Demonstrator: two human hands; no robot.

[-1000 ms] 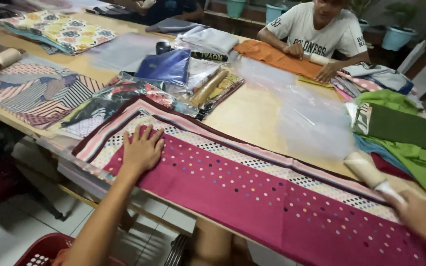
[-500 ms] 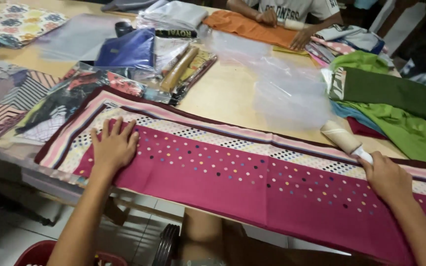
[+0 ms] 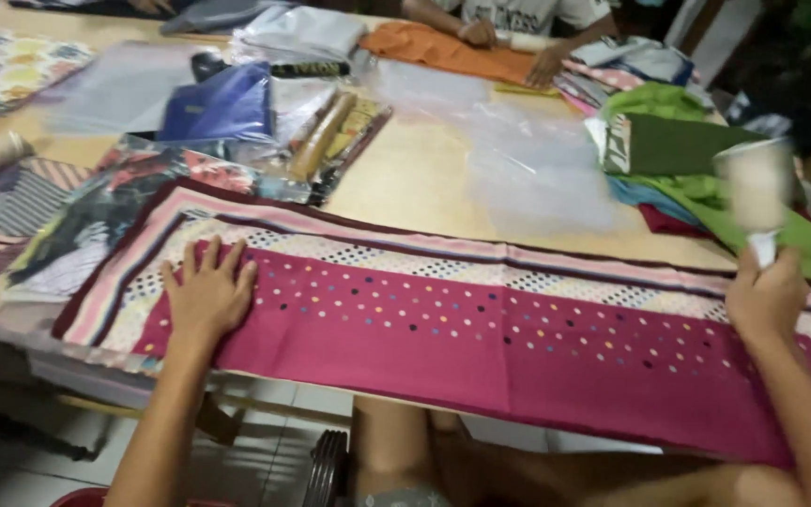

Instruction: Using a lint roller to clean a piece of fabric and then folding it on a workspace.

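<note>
Scarf (image 3: 443, 329), magenta with coloured dots, lies flat along the near table (image 3: 415, 188) edge. Head view: left hand (image 3: 206, 293) pressed on it, fingers spread. Right hand (image 3: 764, 296), closed on the lint roller (image 3: 755, 192), has lifted it off the cloth since a moment ago; roller now upright, far right.

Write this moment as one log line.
left hand: flat on magenta dotted cloth | right hand: holds cream lint roller raised
</note>
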